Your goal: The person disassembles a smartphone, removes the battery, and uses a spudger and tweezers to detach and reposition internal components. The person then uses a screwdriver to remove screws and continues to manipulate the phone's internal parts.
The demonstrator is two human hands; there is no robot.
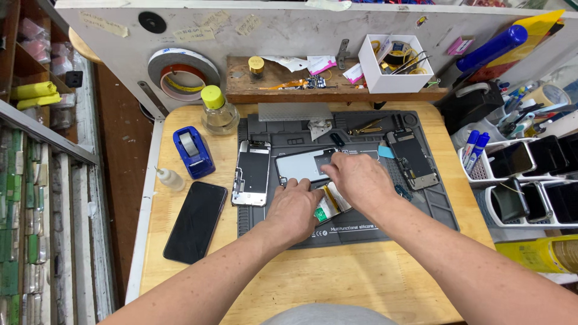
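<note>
Both hands are down on the grey silicone work mat (pixel 421 210) that covers most of the wooden tabletop (pixel 337 277). The left hand (pixel 293 210) lies knuckles up with its fingers curled down onto the lower edge of an opened phone housing (pixel 301 164), a pale metal shell lying flat near the middle of the mat. The right hand (pixel 359 180) reaches in over it from the right, its fingers drawn together and pinching at the housing's right-hand edge; what the fingertips grip is too small to tell. Between and partly under the two hands lies a flat battery (pixel 330 203) with a white face, yellow edge and green label, tilted, touching the left hand.

Left of the housing, straddling the mat's edge, lies a stripped phone frame (pixel 251 174), and beyond it on the bare wood a dark phone (pixel 196 221) lies screen up. A blue tape dispenser (pixel 193 151) stands above that phone, with a small white dropper bottle (pixel 170 179) just beside it and a glass bottle with a yellow cap (pixel 218 111) farther back. On the right of the mat rests another phone part (pixel 412 159), dark with a metal border. A white box (pixel 391 63) of tools sits on the wooden shelf behind.
</note>
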